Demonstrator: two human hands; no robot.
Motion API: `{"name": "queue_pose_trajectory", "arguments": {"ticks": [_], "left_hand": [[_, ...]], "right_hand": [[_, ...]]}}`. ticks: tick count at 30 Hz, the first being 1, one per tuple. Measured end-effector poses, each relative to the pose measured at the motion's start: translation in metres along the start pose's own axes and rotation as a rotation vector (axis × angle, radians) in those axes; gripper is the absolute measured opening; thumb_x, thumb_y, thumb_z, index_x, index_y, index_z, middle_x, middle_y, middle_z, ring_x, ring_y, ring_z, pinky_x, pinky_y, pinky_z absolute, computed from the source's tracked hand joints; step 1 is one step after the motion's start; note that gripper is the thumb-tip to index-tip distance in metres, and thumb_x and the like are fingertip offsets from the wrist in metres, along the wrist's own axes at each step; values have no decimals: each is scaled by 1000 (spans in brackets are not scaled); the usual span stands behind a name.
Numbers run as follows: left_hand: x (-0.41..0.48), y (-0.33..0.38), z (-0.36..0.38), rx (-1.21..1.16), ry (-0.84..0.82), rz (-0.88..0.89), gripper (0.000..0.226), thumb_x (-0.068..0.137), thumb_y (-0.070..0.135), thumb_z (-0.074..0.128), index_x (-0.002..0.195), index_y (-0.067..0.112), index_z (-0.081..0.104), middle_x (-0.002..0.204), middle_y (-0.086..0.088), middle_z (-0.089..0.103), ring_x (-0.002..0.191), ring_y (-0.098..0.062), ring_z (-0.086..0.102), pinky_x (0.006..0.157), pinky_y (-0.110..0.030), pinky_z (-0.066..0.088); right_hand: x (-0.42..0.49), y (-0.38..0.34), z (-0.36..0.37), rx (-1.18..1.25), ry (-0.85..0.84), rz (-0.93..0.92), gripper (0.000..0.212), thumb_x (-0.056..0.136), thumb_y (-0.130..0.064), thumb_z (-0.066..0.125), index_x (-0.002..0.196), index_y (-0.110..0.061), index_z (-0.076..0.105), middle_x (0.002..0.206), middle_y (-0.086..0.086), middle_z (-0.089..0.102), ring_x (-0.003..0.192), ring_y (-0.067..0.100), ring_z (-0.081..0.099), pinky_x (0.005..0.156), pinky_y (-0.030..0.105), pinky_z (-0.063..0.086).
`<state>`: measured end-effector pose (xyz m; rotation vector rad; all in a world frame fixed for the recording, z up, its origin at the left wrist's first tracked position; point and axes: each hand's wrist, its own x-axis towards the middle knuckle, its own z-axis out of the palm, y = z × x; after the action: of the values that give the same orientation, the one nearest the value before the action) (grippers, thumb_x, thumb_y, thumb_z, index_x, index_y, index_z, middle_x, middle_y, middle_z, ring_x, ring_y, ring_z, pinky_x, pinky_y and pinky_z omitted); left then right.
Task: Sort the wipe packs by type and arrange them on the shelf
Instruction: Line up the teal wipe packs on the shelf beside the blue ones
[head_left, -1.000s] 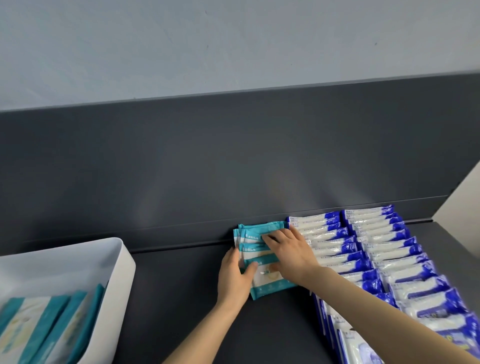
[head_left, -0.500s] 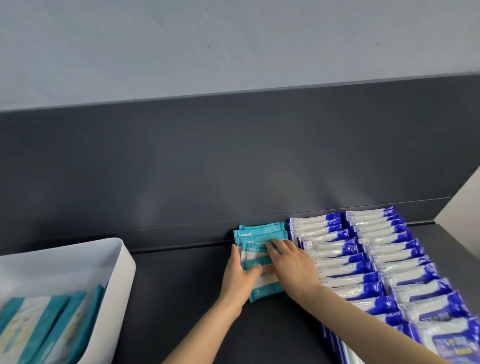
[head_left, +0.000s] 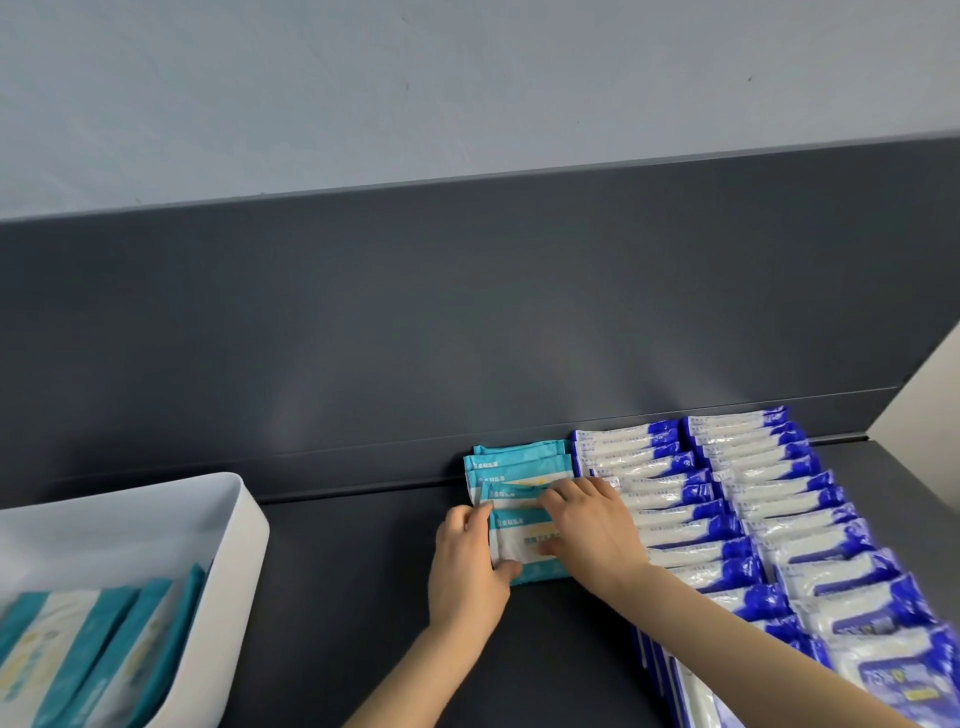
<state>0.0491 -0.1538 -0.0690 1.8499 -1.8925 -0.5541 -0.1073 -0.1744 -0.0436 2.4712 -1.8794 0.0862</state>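
Dark shelf (head_left: 332, 597) ran wide and mostly bare, backed by a low dark rear wall (head_left: 467, 338). Landmark for all places: the blue packs (head_left: 737, 519), laid in two overlapped rows against the rear wall and reaching toward the near edge. Far to the left of the blue packs, a white bin (head_left: 223, 525) with more teal packs (head_left: 104, 654) leaning inside, not yet shelved. Just left of the blue packs and touching their edge, the teal row (head_left: 514, 462), a short overlapped column begun at the rear wall.

Left hand (head_left: 467, 561) curled around the left edge of the front teal pack (head_left: 519, 545), thumb tucked under its near corner: grip closed on that pack. Right hand (head_left: 592, 530) lay flat across the same pack, fingers spread and pressing, not closed around anything.

Judged as squaring the newest pack into its column. Done well by: holding the left edge in line with the packs behind, sliding rather than lifting, keeping an overlap like that of the blue packs, and pressing lightly, since the soft film would likely buckle or skate. Worth watching the right wrist, close above the blue packs, lest it drag them askew.
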Motion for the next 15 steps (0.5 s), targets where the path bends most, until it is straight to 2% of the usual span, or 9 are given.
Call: {"name": "queue_pose_trajectory", "arguments": {"ticks": [2, 7, 11, 15], "left_hand": [[0, 0, -1, 41, -22, 5, 73, 81, 39, 71, 144, 28, 35, 129, 12, 39, 120, -5, 41, 86, -19, 46], [-3, -3, -1, -42, 15, -20, 68, 82, 35, 72, 142, 27, 40, 127, 13, 40, 116, -4, 45, 88, -18, 47], [2, 0, -1, -151, 11, -128, 68, 80, 26, 74, 140, 20, 41, 132, 6, 42, 118, -10, 48, 90, -19, 44], [12, 7, -5, -159, -84, -87, 59, 84, 20, 70, 137, 24, 44, 130, 8, 45, 118, -9, 48, 86, -15, 38]], "right_hand": [[2, 2, 0, -8, -11, -31, 44, 80, -39, 67, 118, -20, 57, 121, 0, 58, 115, 23, 52, 104, 34, 32], [1, 1, -3, 7, 12, -16, 36, 79, -35, 69, 109, -18, 61, 109, 1, 64, 104, 24, 58, 92, 34, 40], [3, 1, -4, -3, -8, -14, 36, 87, -34, 60, 119, -18, 52, 119, 1, 59, 112, 24, 52, 96, 34, 35], [6, 4, -8, 23, -18, -15, 39, 88, -34, 59, 123, -21, 51, 124, -1, 56, 116, 21, 50, 100, 32, 35]]}}
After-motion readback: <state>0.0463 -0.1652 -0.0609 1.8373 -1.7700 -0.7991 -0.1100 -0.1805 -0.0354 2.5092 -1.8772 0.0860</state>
